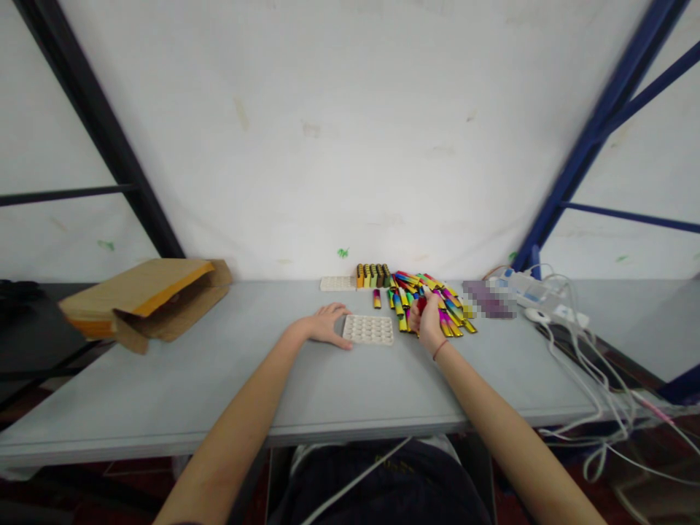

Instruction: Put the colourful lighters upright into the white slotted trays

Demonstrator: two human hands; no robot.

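My left hand (328,326) spans the left end of a white tray (369,329) with rows of round holes, thumb at its near edge and fingers at the far side. Closed in a fist, my right hand (430,321) holds a small red tube (421,305), mostly hidden by the fingers. Around and behind that hand lies a pile of shiny multicoloured tubes (398,300). One separate tube (377,298) stands just behind the tray. Farther back, several dark-topped tubes (372,275) stand upright in tight rows.
Another white holed tray (337,283) lies near the wall. An opened cardboard box (147,295) rests on the left of the grey table (246,408). At the right are a blurred purple patch (489,299), a power strip (525,288) and tangled white cables (593,364) running over the edge.
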